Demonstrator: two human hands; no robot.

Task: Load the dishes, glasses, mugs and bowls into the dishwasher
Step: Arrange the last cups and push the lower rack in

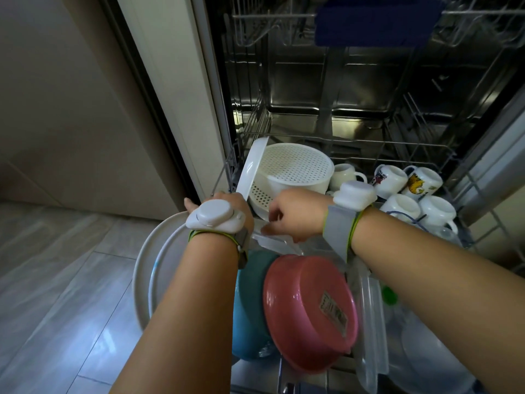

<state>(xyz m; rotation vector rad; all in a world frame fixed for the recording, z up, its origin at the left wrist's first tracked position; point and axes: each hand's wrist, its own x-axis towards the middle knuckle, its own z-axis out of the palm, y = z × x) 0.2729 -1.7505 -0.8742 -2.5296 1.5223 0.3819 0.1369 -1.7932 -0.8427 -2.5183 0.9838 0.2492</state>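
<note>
Both hands reach into the lower rack (471, 177): the left hand (227, 207) grips a white plate (251, 169) standing on edge at the rack's left edge, the right hand (295, 216) pinches a clear lid (279, 241). A perforated colander (295, 172) sits beside the plate, white mugs (397, 180) fill the rack's right side, and a pink bowl (308, 311) and blue bowl (250, 305) stand nearer.

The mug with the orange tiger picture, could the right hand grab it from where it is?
Probably yes. The white mug with the orange tiger picture lies on its side at the rack's back right, uncovered, beyond the right hand. Only other white mugs sit alongside it; nothing covers it.
</note>
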